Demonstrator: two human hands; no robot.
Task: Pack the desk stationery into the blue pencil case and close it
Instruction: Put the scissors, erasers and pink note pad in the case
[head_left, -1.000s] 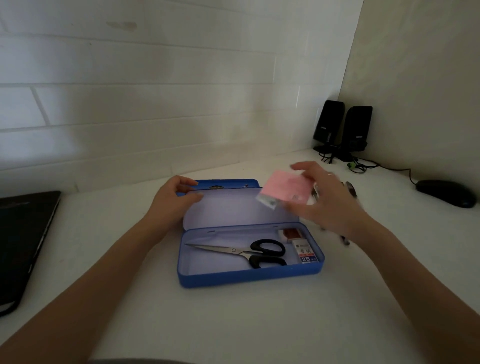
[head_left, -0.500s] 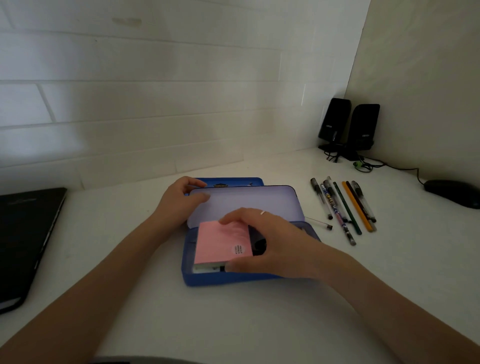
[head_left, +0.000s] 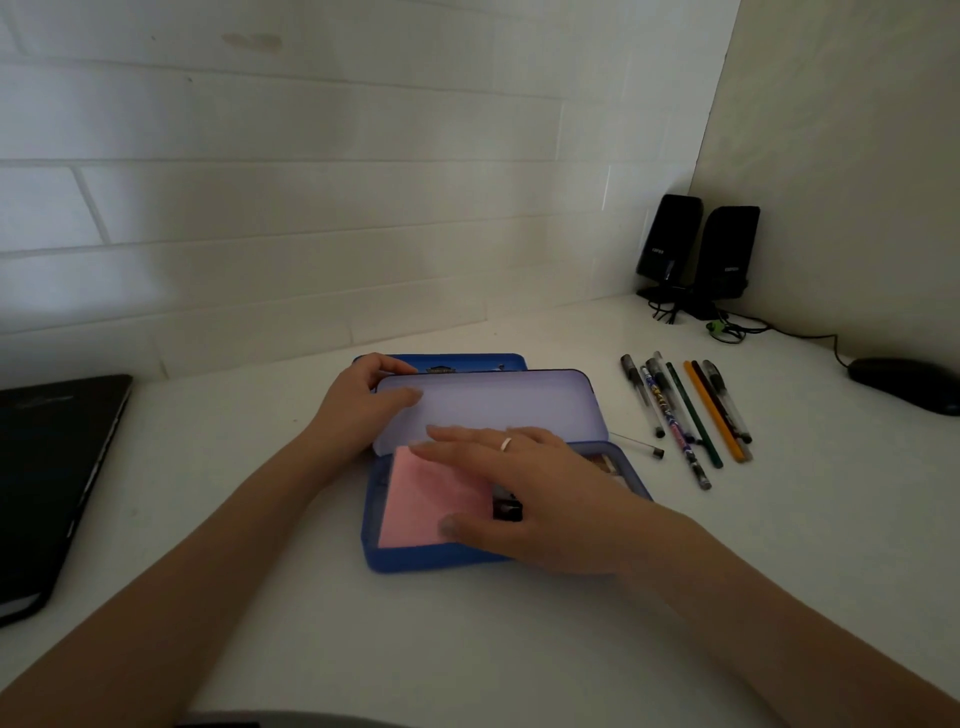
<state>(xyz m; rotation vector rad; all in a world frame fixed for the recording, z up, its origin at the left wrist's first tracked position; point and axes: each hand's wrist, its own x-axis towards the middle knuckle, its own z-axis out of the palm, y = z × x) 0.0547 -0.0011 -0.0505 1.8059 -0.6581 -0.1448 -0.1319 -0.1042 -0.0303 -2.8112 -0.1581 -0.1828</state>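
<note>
1. Two hands at work. Left hand (head_left: 363, 402) grips the left end of the open lid (head_left: 488, 408), thumb on its pale inside, fingers curled over the edge, holding it up. Right hand (head_left: 524, 493) lies flat, fingers straight and spread, resting on the pink sticky-note pad (head_left: 426, 499).
2. Blue pencil case (head_left: 415, 564) sits mid-tabletop, near edge toward the person; pad fills its left half. A dark item shows under the right palm; cannot identify it.
3. Handling: pad likely light, soft-edged, pressed flat easily. Case looks like thin rigid metal; lid best held at its ends.
4. Pens and pencils (head_left: 685, 415) lie in a row right of the case, unpacked. Likely slim, prone to rolling; take by mid-barrel.
5. White tabletop (head_left: 519, 649), white tiled wall (head_left: 311, 208), dim light. Laptop (head_left: 47, 478) left, speakers (head_left: 696, 249) far right, mouse (head_left: 906, 384) right.
</note>
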